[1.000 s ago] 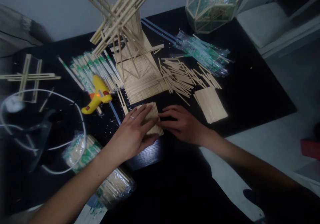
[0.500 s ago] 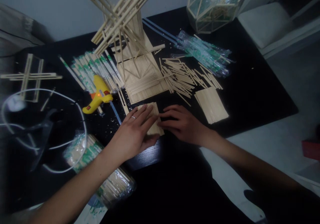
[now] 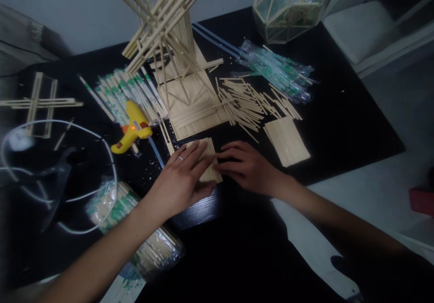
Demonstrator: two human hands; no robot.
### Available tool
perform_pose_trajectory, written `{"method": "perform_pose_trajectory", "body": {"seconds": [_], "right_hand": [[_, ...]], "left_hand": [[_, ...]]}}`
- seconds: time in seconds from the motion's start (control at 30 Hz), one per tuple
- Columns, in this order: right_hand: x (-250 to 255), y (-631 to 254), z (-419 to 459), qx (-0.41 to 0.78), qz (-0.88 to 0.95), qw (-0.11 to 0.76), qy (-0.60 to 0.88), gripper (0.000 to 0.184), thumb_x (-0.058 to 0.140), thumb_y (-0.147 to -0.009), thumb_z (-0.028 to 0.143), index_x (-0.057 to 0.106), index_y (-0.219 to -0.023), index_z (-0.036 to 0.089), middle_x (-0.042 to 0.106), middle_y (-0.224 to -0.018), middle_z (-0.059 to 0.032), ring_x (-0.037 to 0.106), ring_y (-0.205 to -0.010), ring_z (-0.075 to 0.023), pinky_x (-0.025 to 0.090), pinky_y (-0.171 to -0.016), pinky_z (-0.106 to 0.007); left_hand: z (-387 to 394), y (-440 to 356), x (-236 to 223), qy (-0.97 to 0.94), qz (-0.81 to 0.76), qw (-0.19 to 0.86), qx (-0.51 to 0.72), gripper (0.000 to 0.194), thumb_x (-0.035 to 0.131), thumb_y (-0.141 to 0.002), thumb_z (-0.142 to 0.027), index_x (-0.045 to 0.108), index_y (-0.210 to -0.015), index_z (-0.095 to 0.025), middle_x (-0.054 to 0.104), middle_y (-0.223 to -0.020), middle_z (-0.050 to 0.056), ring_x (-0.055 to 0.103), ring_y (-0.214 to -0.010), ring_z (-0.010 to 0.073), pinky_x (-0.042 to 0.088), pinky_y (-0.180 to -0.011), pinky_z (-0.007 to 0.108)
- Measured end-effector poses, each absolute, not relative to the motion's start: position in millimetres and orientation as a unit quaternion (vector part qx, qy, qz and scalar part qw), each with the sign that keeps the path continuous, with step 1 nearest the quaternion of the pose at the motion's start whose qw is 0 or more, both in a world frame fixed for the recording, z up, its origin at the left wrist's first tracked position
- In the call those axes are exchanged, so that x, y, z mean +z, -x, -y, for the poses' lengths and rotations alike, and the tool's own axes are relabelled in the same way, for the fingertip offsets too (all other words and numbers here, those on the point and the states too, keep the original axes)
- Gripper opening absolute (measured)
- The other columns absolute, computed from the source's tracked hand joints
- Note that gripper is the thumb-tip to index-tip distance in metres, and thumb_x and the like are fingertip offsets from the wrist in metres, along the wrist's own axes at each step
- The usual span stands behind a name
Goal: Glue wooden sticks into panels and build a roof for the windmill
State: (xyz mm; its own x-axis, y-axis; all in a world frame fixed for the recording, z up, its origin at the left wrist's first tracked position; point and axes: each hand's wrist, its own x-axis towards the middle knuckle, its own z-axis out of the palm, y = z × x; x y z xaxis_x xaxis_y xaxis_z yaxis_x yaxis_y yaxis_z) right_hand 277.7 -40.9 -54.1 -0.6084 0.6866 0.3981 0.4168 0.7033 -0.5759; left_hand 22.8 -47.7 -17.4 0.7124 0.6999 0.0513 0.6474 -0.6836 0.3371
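A small flat panel of wooden sticks (image 3: 209, 158) lies on the black table (image 3: 339, 113) near its front edge. My left hand (image 3: 181, 181), a ring on one finger, rests flat on the panel with fingers stretched out. My right hand (image 3: 247, 167) lies against the panel's right edge, fingers extended and touching it. Neither hand grips anything.
A yellow glue gun (image 3: 133, 129) lies left of the panel, its light on. Behind stand a tall stick structure (image 3: 169, 32), a large stick mat (image 3: 193, 104), loose sticks (image 3: 247, 104), another panel (image 3: 286, 140), wrapped chopsticks (image 3: 276, 70) and a faceted frame (image 3: 288, 5). A white cable (image 3: 61, 127) loops left.
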Motion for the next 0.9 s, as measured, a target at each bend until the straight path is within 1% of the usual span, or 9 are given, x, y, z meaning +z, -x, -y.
{"method": "perform_pose_trajectory", "body": {"seconds": [0.27, 0.53, 0.63, 0.8, 0.9], "right_hand": [[-55.0, -277.1, 40.1, 0.21, 0.872, 0.312, 0.314, 0.015, 0.068, -0.101, 0.018, 0.079, -0.11, 0.021, 0.079, -0.118, -0.0073, 0.064, -0.119, -0.0283, 0.059, -0.099, -0.048], [-55.0, -276.6, 41.0, 0.21, 0.87, 0.314, 0.316, 0.015, 0.067, -0.102, 0.019, 0.079, -0.111, 0.022, 0.08, -0.118, -0.0071, 0.064, -0.119, -0.0281, 0.059, -0.097, -0.048], [-56.2, -276.6, 40.7, 0.213, 0.869, 0.317, 0.315, 0.015, 0.067, -0.102, 0.019, 0.079, -0.111, 0.022, 0.079, -0.117, -0.0071, 0.064, -0.119, -0.0277, 0.059, -0.097, -0.048], [-56.3, -276.9, 40.5, 0.212, 0.867, 0.322, 0.316, 0.016, 0.066, -0.103, 0.021, 0.078, -0.114, 0.022, 0.08, -0.118, -0.0071, 0.065, -0.118, -0.0279, 0.059, -0.096, -0.048], [-55.5, -276.9, 40.5, 0.213, 0.867, 0.32, 0.318, 0.016, 0.067, -0.102, 0.02, 0.078, -0.114, 0.022, 0.08, -0.117, -0.0068, 0.066, -0.118, -0.0281, 0.059, -0.097, -0.048]], "left_hand": [[47.6, -24.1, -15.1, -0.915, -0.367, 0.144, 0.087, 0.053, 0.067, -0.1, -0.042, 0.063, -0.144, -0.012, 0.051, -0.16, 0.025, 0.046, -0.154, 0.0388, 0.042, -0.125, 0.06], [48.8, -24.9, -18.0, -0.91, -0.377, 0.148, 0.088, 0.059, 0.072, -0.097, -0.043, 0.06, -0.147, -0.015, 0.049, -0.163, 0.023, 0.046, -0.153, 0.0407, 0.041, -0.125, 0.063], [48.5, -25.2, -18.0, -0.91, -0.376, 0.149, 0.091, 0.059, 0.072, -0.097, -0.043, 0.06, -0.148, -0.015, 0.049, -0.163, 0.022, 0.046, -0.153, 0.04, 0.041, -0.125, 0.063], [48.9, -26.3, -17.1, -0.911, -0.376, 0.137, 0.099, 0.057, 0.071, -0.098, -0.044, 0.063, -0.144, -0.012, 0.052, -0.16, 0.025, 0.049, -0.151, 0.0408, 0.043, -0.124, 0.062], [49.7, -26.8, -17.6, -0.908, -0.381, 0.139, 0.108, 0.056, 0.072, -0.097, -0.045, 0.064, -0.143, -0.013, 0.053, -0.159, 0.024, 0.05, -0.15, 0.0412, 0.044, -0.123, 0.063]]}}
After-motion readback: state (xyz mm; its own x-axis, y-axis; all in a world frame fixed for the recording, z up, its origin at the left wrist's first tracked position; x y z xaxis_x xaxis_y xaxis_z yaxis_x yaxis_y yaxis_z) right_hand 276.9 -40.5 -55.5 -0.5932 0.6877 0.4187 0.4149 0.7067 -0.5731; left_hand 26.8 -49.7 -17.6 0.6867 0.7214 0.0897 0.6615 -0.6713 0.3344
